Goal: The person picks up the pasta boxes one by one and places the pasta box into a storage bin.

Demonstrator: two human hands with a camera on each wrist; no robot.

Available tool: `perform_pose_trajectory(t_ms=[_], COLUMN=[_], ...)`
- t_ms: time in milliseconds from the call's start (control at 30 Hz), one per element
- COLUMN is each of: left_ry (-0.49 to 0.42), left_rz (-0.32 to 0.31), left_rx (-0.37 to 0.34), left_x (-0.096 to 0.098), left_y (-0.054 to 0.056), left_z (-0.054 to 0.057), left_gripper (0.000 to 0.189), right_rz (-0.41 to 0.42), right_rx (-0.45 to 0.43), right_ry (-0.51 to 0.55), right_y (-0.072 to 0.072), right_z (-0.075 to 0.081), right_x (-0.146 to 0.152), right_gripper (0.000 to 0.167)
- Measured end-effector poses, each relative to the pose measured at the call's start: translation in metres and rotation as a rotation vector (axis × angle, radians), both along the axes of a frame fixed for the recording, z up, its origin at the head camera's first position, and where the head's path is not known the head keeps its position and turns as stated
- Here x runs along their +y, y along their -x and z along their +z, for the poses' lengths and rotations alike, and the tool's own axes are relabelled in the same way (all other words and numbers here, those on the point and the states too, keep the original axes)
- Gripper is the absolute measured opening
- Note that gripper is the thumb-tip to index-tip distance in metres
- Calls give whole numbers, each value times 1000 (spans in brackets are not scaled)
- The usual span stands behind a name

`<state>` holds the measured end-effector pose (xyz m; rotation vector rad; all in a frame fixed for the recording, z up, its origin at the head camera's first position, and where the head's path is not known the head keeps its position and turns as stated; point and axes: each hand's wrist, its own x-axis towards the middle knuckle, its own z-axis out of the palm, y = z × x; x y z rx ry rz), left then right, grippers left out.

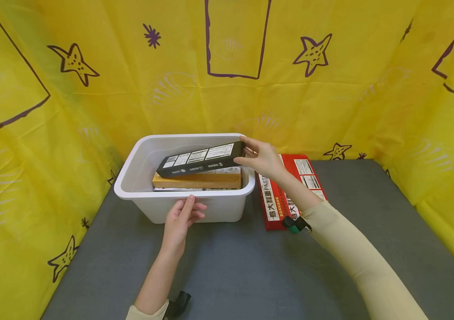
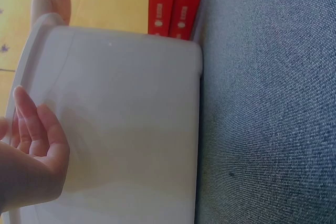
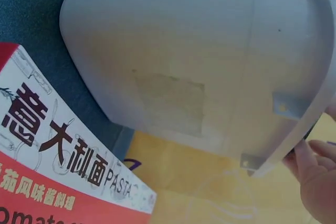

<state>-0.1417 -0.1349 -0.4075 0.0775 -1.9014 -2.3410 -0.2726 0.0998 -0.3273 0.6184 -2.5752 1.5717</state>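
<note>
A black box (image 1: 201, 158) with white label panels lies tilted in a white plastic bin (image 1: 131, 180), its right end raised. My right hand (image 1: 262, 158) pinches that raised end between thumb and fingers at the bin's right rim. In the right wrist view, only part of the right hand (image 3: 317, 174) shows beyond the rim. Beneath the black box is a yellow-orange box (image 1: 197, 181), with another flat box edge under it. My left hand (image 1: 181, 218) is at the bin's front rim, fingers loosely bent; in the left wrist view the hand (image 2: 39, 150) lies against the outer wall.
Red pasta boxes (image 1: 271, 213), two seen end-on in the left wrist view, lie right of the bin under my right forearm. Everything stands on a dark grey cloth surface (image 1: 227, 275). A yellow patterned curtain (image 1: 171, 58) closes off the back and sides.
</note>
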Motion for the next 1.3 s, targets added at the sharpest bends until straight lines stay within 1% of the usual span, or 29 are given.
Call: perform_pose_trajectory(t_ms=[67,100,267,333,467,600,733,867,1000,1133,1200,1300], left_ry=[-1,0,-2,-3,-8,1,7,3,3,-4,-7,-11], left_rz=[-2,-3,-2,-1,-1,-5,-5,-4,-1,7,9,12], left_rx=[6,6,3,5,10,10,9,4,-6,-5,-3,-2], left_x=[0,0,0,0,0,0,0,0,0,-1,-1,-1], left_y=[0,0,0,0,1,2,3,3,4,4,4,4], left_z=[0,0,1,1,0,0,0,0,-1,0,0,0], left_gripper=[34,34,34,34,32,33,34,35,37,38,37,34], right_rz=[4,10,10,-9,-56,-95,-108,-121,-152,-155,-156,-162], right_rx=[21,32,80,92,107,118,92,37,-20,-45,-52,-69], right_ry=[-6,11,145,174,193,208,209,197,169,187,191,201], right_y=[3,4,6,5,0,-5,-8,-14,-28,-43,-46,-43], right_z=[-2,-4,-8,-8,-10,-14,-21,-29,-28,-24,-27,-39], right_x=[-2,-3,-3,0,10,21,32,42,47,50,53,58], right_gripper=[66,63,49,46,42,45,51,56,58,58,60,63])
